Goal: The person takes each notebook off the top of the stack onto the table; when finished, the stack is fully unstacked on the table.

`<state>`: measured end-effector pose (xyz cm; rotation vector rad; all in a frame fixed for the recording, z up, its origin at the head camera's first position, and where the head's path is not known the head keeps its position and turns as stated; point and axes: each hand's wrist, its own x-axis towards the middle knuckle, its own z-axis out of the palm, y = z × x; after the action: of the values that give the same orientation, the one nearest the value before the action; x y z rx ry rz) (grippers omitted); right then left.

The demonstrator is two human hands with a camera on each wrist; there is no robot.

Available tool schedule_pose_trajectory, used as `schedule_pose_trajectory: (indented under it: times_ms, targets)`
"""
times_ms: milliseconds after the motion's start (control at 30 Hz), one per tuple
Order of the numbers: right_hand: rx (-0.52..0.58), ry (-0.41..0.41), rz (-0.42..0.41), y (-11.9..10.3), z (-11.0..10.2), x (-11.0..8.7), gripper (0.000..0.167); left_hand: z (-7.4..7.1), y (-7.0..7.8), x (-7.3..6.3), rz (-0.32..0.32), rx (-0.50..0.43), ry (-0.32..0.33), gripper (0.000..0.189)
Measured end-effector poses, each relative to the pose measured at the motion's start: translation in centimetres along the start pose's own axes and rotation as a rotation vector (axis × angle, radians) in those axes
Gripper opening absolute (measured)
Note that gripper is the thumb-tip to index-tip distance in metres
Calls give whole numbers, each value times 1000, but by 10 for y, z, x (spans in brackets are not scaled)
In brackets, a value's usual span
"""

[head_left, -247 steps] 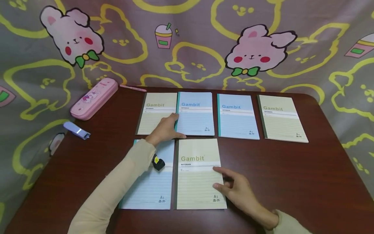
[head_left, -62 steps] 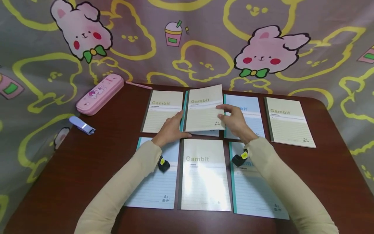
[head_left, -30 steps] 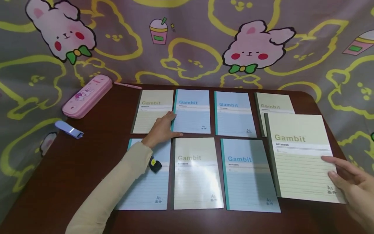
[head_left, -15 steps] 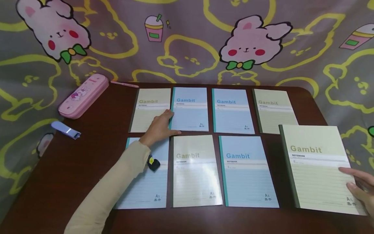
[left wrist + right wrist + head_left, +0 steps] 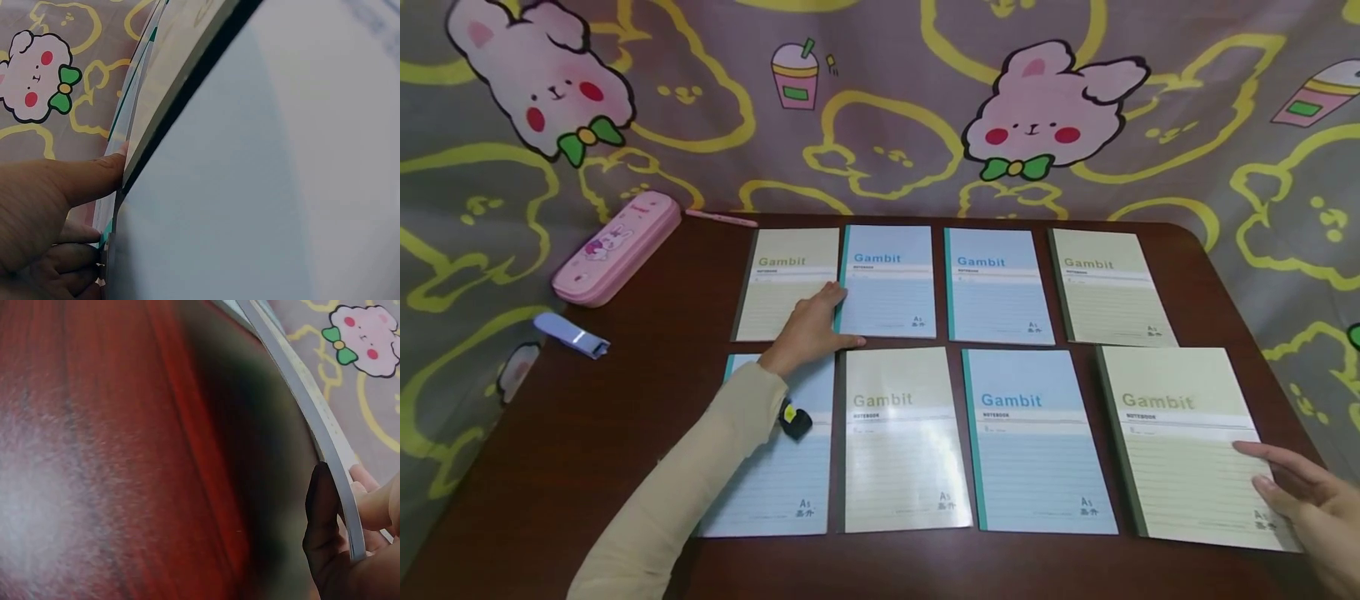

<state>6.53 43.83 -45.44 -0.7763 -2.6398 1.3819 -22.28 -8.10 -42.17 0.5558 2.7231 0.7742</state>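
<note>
In the head view, my right hand [image 5: 1318, 517] pinches the right edge of a cream Gambit notebook [image 5: 1180, 467] at the front right. The right wrist view shows the bent notebook [image 5: 312, 406] between thumb and fingers, its held edge raised above the table; whether its spine side touches down I cannot tell. My left hand [image 5: 808, 329] rests at the lower left corner of a blue notebook [image 5: 887, 283] in the back row, overlapping the cream notebook [image 5: 790, 250] beside it. Its thumb lies along the bottom edge, fingers at the teal spine.
Other notebooks lie in two rows: blue [image 5: 996, 283] and cream [image 5: 1108, 287] behind, blue [image 5: 775, 500], cream [image 5: 902, 467] and blue [image 5: 1037, 467] in front. A pink pencil case [image 5: 617, 250], a pink pen [image 5: 722, 218] and a lavender clip-like object [image 5: 572, 335] lie at left.
Since 8.2 s ago a blue notebook has appeared third in the front row. My right hand has carried the cream notebook from beside my left hand to the front right, lowering it. My left hand stays put.
</note>
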Motion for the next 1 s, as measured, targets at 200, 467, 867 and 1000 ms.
schedule_pose_trajectory:
  times_ms: [200, 467, 867, 1000]
  targets:
    - [-166, -16, 67, 3, 6, 5, 42, 0, 0, 0, -2, 2, 2, 92]
    - [-402, 6, -47, -9, 9, 3, 41, 1, -2, 1, -10, 5, 9, 92]
    - [-807, 207, -195, -23, 35, -7, 41, 2, -2, 0, -4, 7, 15, 92]
    - [-842, 213, -205, -28, 38, -10, 42, 2, -2, 1, -5, 10, 22, 91]
